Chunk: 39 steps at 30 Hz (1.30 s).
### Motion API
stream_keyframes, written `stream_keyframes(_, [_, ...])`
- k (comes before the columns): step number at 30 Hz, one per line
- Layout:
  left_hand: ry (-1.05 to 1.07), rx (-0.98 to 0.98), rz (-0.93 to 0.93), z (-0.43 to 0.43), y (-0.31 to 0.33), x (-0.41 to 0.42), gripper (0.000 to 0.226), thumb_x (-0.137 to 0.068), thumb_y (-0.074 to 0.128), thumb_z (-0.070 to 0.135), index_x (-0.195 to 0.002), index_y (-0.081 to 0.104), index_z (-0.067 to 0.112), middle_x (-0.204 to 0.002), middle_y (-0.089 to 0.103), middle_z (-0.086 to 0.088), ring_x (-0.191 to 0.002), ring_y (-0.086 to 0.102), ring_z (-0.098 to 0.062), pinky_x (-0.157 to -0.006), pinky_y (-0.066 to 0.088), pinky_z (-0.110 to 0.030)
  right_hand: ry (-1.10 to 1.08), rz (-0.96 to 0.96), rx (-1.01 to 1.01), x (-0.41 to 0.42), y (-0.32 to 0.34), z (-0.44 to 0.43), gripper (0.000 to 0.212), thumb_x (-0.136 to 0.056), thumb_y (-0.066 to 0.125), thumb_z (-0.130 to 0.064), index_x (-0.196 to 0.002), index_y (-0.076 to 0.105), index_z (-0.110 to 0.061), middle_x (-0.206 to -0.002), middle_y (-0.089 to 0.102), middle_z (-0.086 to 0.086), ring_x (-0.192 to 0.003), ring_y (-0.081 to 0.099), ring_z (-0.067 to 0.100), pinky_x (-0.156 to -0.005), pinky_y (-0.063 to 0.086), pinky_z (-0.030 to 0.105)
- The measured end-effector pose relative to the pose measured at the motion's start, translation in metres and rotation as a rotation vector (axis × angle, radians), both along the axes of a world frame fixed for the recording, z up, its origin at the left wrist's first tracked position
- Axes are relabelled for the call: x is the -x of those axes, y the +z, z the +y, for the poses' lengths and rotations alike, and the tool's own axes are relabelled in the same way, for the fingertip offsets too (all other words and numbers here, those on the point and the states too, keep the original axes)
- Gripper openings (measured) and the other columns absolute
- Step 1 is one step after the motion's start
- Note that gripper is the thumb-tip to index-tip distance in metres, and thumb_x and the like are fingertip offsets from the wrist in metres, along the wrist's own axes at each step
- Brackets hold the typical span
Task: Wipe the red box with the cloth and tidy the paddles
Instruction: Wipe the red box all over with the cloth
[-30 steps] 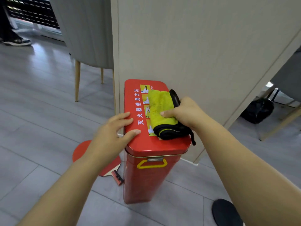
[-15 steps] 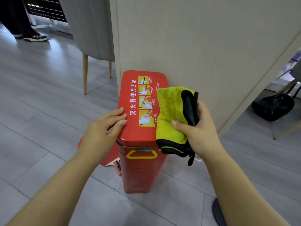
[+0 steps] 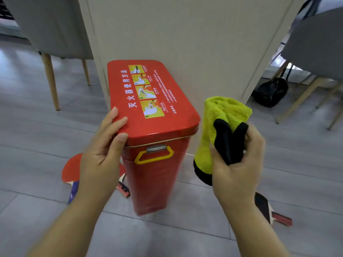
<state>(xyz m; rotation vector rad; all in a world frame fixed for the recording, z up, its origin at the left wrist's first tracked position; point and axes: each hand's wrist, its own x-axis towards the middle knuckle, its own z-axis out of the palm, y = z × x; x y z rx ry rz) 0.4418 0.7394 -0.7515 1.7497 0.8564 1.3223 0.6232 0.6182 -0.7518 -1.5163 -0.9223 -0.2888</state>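
Note:
The tall red box [image 3: 156, 175] stands on the floor against a beige panel, with a yellow handle below its lid. My left hand [image 3: 103, 151] grips the lid's near left corner, thumb on the rim. My right hand [image 3: 239, 164] holds the yellow-green and black cloth [image 3: 220, 123] bunched up in the air to the right of the box, clear of the lid. A red paddle [image 3: 71, 169] lies on the floor left of the box, partly behind my left arm. A black paddle [image 3: 267, 208] with a red handle lies at the lower right.
The beige panel [image 3: 185, 34] rises right behind the box. A grey chair with wooden legs [image 3: 50, 78] stands at the back left. At the right sit a black bag [image 3: 271, 91] and more chair legs [image 3: 304, 97]. Grey floor tiles surround the box.
My right hand has lifted the cloth off the lid and carried it to the right of the box. My left hand has shifted from flat on the lid to gripping its corner.

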Motion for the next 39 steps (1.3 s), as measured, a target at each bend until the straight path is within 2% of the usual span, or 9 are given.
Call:
stream_keyframes(4, [-0.041, -0.005, -0.006, 0.003, -0.004, 0.005, 0.025, -0.089, 0.052, 0.036, -0.112, 0.055, 0.045, -0.135, 0.039, 0.037, -0.124, 0.040, 0.015, -0.092, 0.032, 0.002, 0.015, 0.063, 0.066, 0.019, -0.023, 0.013, 0.061, -0.076, 0.070, -0.016, -0.129, 0.043, -0.027, -0.110, 0.043, -0.035, -0.105, 0.046, -0.006, -0.090, 0.036, 0.010])
stream_keyframes(7, [-0.078, 0.001, -0.033, 0.002, -0.001, 0.007, 0.027, -0.083, 0.050, 0.032, -0.107, 0.058, 0.040, -0.132, 0.043, 0.036, -0.119, 0.042, 0.020, -0.088, 0.034, 0.003, 0.020, 0.169, 0.042, 0.034, -0.027, 0.026, 0.052, -0.076, 0.069, -0.027, -0.121, 0.050, -0.009, -0.104, 0.043, -0.011, -0.100, 0.049, 0.004, -0.091, 0.046, 0.024])
stream_keyframes(11, [-0.122, 0.039, -0.085, 0.005, -0.001, 0.010, 0.024, -0.080, 0.053, 0.029, -0.102, 0.061, 0.035, -0.130, 0.048, 0.027, -0.115, 0.045, 0.020, -0.085, 0.036, 0.003, 0.045, 0.304, -0.093, 0.045, -0.025, 0.042, 0.043, -0.079, 0.065, -0.028, -0.115, 0.057, -0.007, -0.111, 0.037, 0.000, -0.101, 0.047, 0.004, -0.085, 0.040, 0.006])
stream_keyframes(16, [-0.164, 0.057, -0.069, 0.012, -0.001, 0.016, 0.025, -0.080, 0.055, 0.031, -0.103, 0.064, 0.036, -0.126, 0.052, 0.029, -0.118, 0.046, 0.016, -0.082, 0.038, 0.003, 0.043, 0.090, -0.132, 0.060, -0.041, 0.042, 0.042, -0.082, 0.065, -0.008, -0.123, 0.057, 0.000, -0.109, 0.040, 0.000, -0.104, 0.044, -0.006, -0.093, 0.036, 0.009])
stream_keyframes(20, [-0.205, 0.040, -0.053, 0.015, 0.001, 0.020, 0.026, -0.079, 0.055, 0.031, -0.103, 0.064, 0.037, -0.127, 0.051, 0.028, -0.118, 0.045, 0.017, -0.084, 0.038, 0.002, 0.108, -0.206, -0.104, 0.078, -0.050, 0.044, 0.052, -0.077, 0.068, 0.007, -0.127, 0.054, -0.001, -0.109, 0.040, -0.005, -0.107, 0.046, 0.005, -0.096, 0.037, 0.015])
stream_keyframes(25, [-0.256, 0.044, -0.102, 0.021, -0.001, 0.024, 0.026, -0.079, 0.056, 0.026, -0.103, 0.065, 0.034, -0.124, 0.055, 0.029, -0.121, 0.046, 0.012, -0.086, 0.041, -0.002, 0.171, -0.374, -0.060, 0.078, -0.054, 0.045, 0.057, -0.076, 0.063, 0.016, -0.128, 0.054, -0.005, -0.110, 0.045, 0.002, -0.103, 0.050, 0.017, -0.089, 0.045, 0.029])
stream_keyframes(29, [-0.290, 0.026, -0.116, 0.026, -0.003, 0.028, 0.027, -0.080, 0.055, 0.023, -0.104, 0.065, 0.030, -0.123, 0.050, 0.036, -0.122, 0.046, 0.010, -0.090, 0.041, -0.005, 0.168, -0.559, 0.023, 0.075, -0.053, 0.043, 0.051, -0.082, 0.054, 0.008, -0.126, 0.058, -0.016, -0.111, 0.048, -0.002, -0.092, 0.053, 0.024, -0.077, 0.045, 0.043])
stream_keyframes(35, [-0.289, -0.006, -0.073, 0.026, -0.002, 0.028, 0.028, -0.083, 0.053, 0.023, -0.108, 0.064, 0.030, -0.129, 0.052, 0.023, -0.124, 0.043, 0.010, -0.092, 0.039, -0.004, 0.081, -0.913, 0.260, 0.078, -0.062, 0.043, 0.035, -0.089, 0.050, -0.015, -0.113, 0.068, -0.033, -0.113, 0.046, -0.013, -0.090, 0.041, 0.019, -0.074, 0.035, 0.036])
stream_keyframes(39, [-0.285, -0.060, -0.003, 0.026, -0.004, 0.032, 0.030, -0.087, 0.049, 0.025, -0.113, 0.060, 0.034, -0.134, 0.049, 0.023, -0.127, 0.040, 0.011, -0.097, 0.037, -0.006, -0.011, -0.894, 0.291, 0.079, -0.065, 0.038, 0.040, -0.101, 0.032, -0.022, -0.110, 0.068, -0.037, -0.112, 0.047, -0.014, -0.093, 0.040, 0.020, -0.078, 0.031, 0.037])
